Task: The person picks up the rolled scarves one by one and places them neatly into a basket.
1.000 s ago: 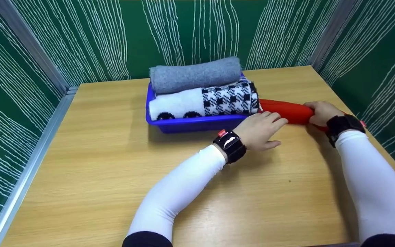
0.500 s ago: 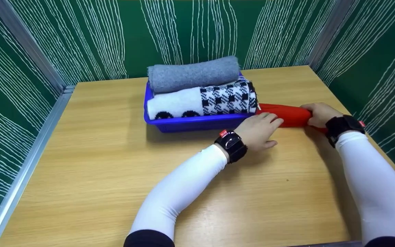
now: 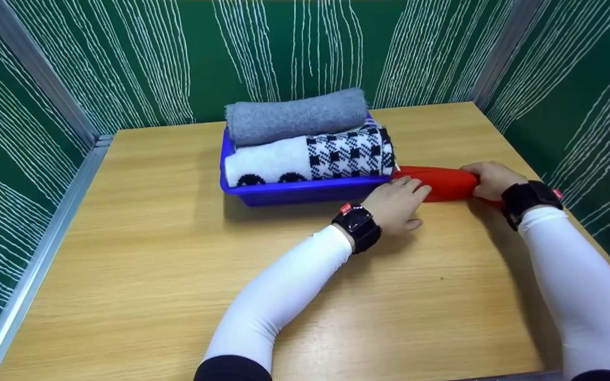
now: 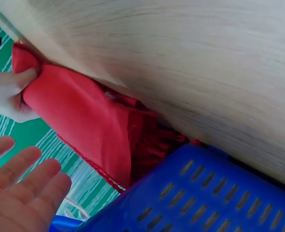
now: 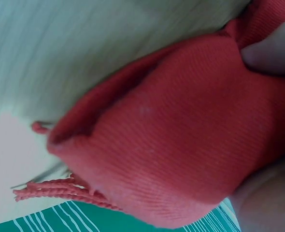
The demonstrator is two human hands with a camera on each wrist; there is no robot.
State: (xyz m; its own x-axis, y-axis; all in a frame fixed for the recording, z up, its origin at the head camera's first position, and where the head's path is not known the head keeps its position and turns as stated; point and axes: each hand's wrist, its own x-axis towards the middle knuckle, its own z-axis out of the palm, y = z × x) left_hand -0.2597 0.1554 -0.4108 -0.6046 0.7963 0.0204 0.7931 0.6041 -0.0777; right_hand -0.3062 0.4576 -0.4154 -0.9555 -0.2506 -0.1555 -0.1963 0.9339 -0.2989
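A rolled red scarf (image 3: 449, 182) lies on the table against the right end of the blue basket (image 3: 305, 188). My right hand (image 3: 495, 180) grips the scarf's right end, the thumb pressing into the knit in the right wrist view. Twisted red fringe (image 5: 65, 191) hangs from that end. Close to the basket's front right corner is my left hand (image 3: 396, 205), fingers loosely extended. In the left wrist view this hand (image 4: 24, 186) stands apart from the scarf (image 4: 84, 111), holding nothing. The scarf's left end is partly hidden behind the left hand in the head view.
The basket holds a rolled grey cloth (image 3: 294, 119) at the back and a white roll with black houndstooth (image 3: 337, 153) in front. Green walls with white streaks (image 3: 326, 53) enclose the table (image 3: 151, 254) at the back and sides.
The red scarf and my right hand have come slightly nearer to me. My left hand has hardly moved, and the basket stays where it was. The head view has shifted a little.
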